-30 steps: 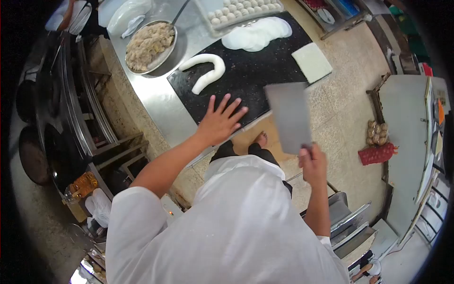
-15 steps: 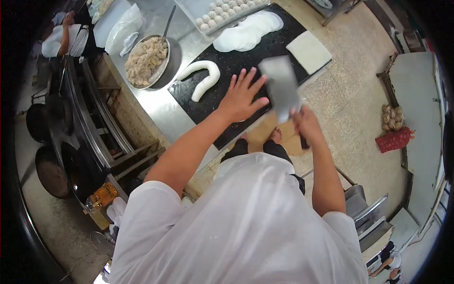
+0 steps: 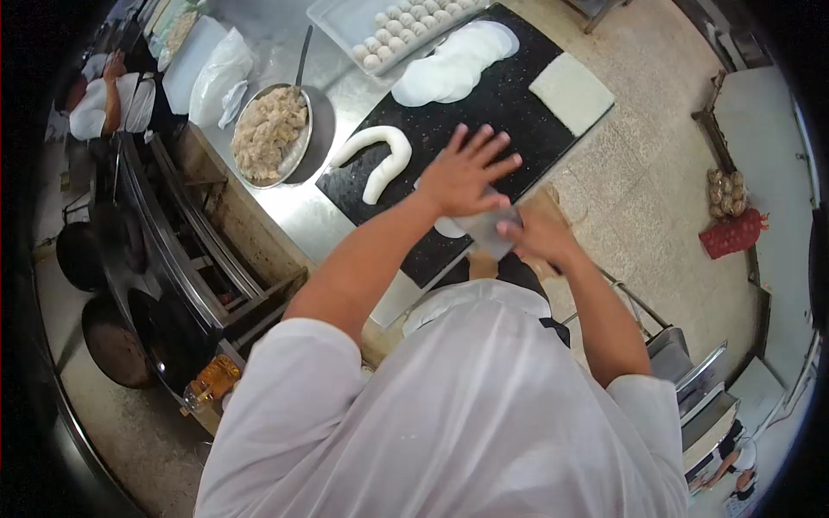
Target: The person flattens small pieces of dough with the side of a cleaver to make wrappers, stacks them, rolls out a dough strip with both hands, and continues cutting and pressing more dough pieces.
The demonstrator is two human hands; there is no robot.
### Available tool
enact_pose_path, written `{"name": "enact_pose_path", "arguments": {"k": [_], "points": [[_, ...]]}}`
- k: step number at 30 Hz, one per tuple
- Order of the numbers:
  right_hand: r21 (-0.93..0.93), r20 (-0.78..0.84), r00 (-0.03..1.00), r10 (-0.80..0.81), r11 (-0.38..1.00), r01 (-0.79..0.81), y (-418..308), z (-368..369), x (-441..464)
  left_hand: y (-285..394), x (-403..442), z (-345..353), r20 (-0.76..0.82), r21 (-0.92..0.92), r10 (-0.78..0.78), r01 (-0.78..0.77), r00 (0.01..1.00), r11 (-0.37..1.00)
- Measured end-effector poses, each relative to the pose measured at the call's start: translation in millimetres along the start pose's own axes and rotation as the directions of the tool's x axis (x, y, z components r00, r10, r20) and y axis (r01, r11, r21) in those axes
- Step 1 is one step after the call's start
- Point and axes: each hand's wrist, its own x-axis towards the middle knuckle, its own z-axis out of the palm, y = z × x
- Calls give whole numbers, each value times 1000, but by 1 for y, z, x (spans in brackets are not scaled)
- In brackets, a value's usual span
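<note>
"What has just changed on your feed?"

"The cleaver (image 3: 492,231) has come in from the right. I now see its blade, blurred, near the middle of the frame, partly covered by my left hand (image 3: 466,177). A gap showed between blade and palm a moment ago."

"And what does that mean for the work?"

"I judge that both hands now serve one spot, at the near edge of the black slab (image 3: 518,95). A small white disc (image 3: 449,228) peeks out there beside the blade, so I take it to be the piece being worked."

"How do your hands stand?"

"The left is palm down, fingers spread, pinching nothing I can see. I can't tell whether it presses on the blade. My right hand (image 3: 540,237) is wrapped round the cleaver's handle, just right of centre."

"Where's the rest of the dough?"

"The curved white roll (image 3: 401,155) lies left of my left hand, apart from it. Overlapping white rounds (image 3: 453,65) sit at the slab's far side, in the upper middle, near the tray (image 3: 332,26) of pale balls (image 3: 395,43)."

"Anything else on the desk (image 3: 298,220)?"

"A metal bowl (image 3: 300,155) of chunky beige filling (image 3: 268,129), upper left, well apart from the blade."
</note>
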Motion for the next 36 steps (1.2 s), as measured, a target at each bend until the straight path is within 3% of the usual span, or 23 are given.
{"name": "enact_pose_path", "arguments": {"k": [1, 2, 3, 4, 5, 6, 7, 9, 10, 12, 15, 16, 18, 19, 21, 23, 25, 29, 31, 32, 34, 35, 36], "points": [[-51, -72, 973, -219, 975, 216, 11, 12, -10, 9, -14, 1, -1, -2, -16, 16, 1000, 1000], [-290, -222, 860, -459, 874, 391, 50, 44, -6, 25, -32, 2, 63, -48, 98, -95, 993, 994], [-527, -298, 667, -683, 700, 481, 84, 73, 2, 32, -42, 3, 123, -104, 216, -204, 969, 973], [-523, -292, 676, -677, 704, 480, 74, 74, -4, 29, -42, 6, 125, -115, 212, -198, 969, 973], [-313, -311, 850, -426, 890, 331, 51, 74, -15, 28, -40, 9, 141, -138, 226, -207, 964, 969], [-90, -263, 955, -134, 989, 114, 35, 71, -28, 30, -39, 11, 159, -168, 245, -218, 956, 961], [-79, -262, 958, -119, 992, 102, 29, 59, -21, 23, -30, 7, 165, -182, 253, -222, 953, 958], [-93, -203, 978, -39, 995, 20, 17, 30, -6, 11, -7, -8, 195, -21, 192, -191, 962, 981], [-101, -233, 971, -62, 994, 39, 3, 4, 5, 3, 1, -8, 134, -48, 154, -149, 979, 988], [-100, -21, 999, 48, 994, -50, -23, -23, 10, -17, 18, -6, 79, -2, 144, -145, 986, 989], [-78, -152, 988, 39, 996, -51, -27, -5, 0, -17, 17, -3, 25, 39, 129, -130, 991, 991], [-89, -138, 990, 37, 995, -49, -10, 15, -4, -6, 5, -3, 81, -8, 155, -155, 985, 988], [-21, -257, 927, -272, 961, 276, 41, 64, -15, 13, -28, 10, 109, -77, 247, -240, 963, 968], [-19, -247, 931, -267, 962, 271, 42, 70, -20, 17, -28, 10, 111, -85, 240, -232, 964, 969], [-24, -365, 928, -76, 997, 72, 37, 79, -29, 26, -14, 5, 199, -122, 339, -320, 919, 939], [107, -328, 945, 14, 994, 23, 8, 44, -29, 17, 3, 5, 187, -53, 344, -340, 920, 939], [-101, -214, 971, 109, 986, -133, -21, -1, -16, -2, 31, -4, 120, -9, 242, -243, 963, 970], [-194, -221, 973, 72, 974, -116, -22, -12, 4, -31, 51, -5, 28, -10, 241, -241, 970, 971], [-61, -267, 952, -150, 988, 139, 13, 25, -2, -16, 26, 4, 36, -60, 228, -225, 973, 972], [-63, -246, 957, -153, 988, 141, 31, 50, -11, 3, 1, 2, 119, -74, 237, -230, 964, 970], [-282, -421, 787, -451, 890, 358, 47, 75, -27, 32, -19, 8, 187, -134, 339, -318, 922, 938], [-278, -421, 793, -441, 894, 350, 48, 67, -24, 27, -9, 17, 187, -144, 343, -319, 921, 937], [-120, -358, 915, -186, 981, 152, 24, 49, -37, 28, 1, 20, 161, -102, 338, -325, 927, 940]]}}
